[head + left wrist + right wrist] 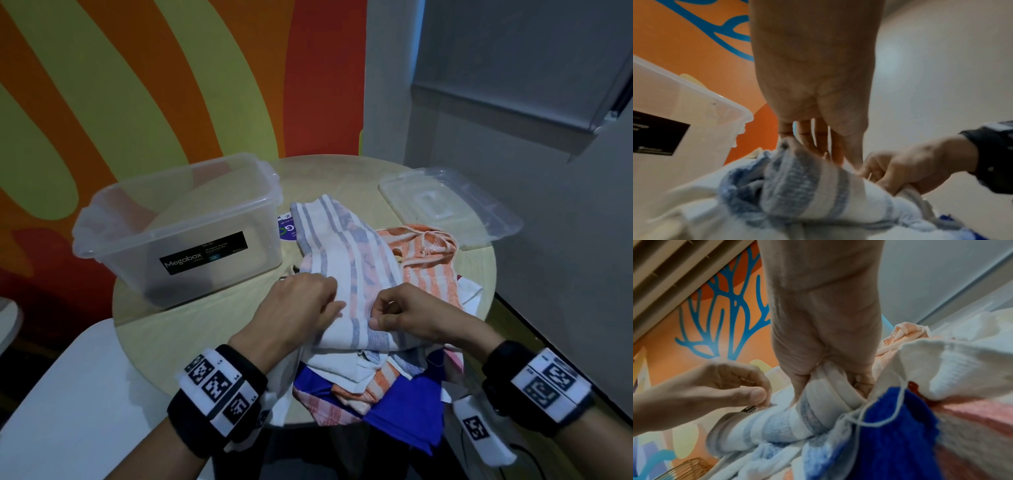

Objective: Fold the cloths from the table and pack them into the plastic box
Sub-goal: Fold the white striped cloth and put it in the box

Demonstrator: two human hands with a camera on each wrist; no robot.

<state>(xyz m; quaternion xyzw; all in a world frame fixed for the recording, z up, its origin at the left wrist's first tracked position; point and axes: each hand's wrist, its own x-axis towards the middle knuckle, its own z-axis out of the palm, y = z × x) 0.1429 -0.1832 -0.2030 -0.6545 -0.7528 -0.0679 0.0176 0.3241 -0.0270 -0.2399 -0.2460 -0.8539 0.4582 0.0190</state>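
Observation:
A white cloth with blue-grey stripes point(346, 253) lies lengthwise across the middle of the round table point(191, 329), on top of a heap of other cloths. My right hand point(376, 315) grips a bunched fold at its near end, fingers curled round the fabric point(830, 382). My left hand point(334, 298) sits just to the left on the same cloth point(807, 186); its thumb and fingertips point(756, 395) pinch the edge. The clear plastic box point(212, 219) stands open at the table's left, a little beyond my left hand. Nothing shows inside it.
The box's clear lid point(448, 205) lies at the back right. An orange-striped cloth point(428, 260) lies to the right of the striped one. A bright blue cloth point(404, 407) and other cloths hang over the near table edge. A white surface point(68, 394) sits at lower left.

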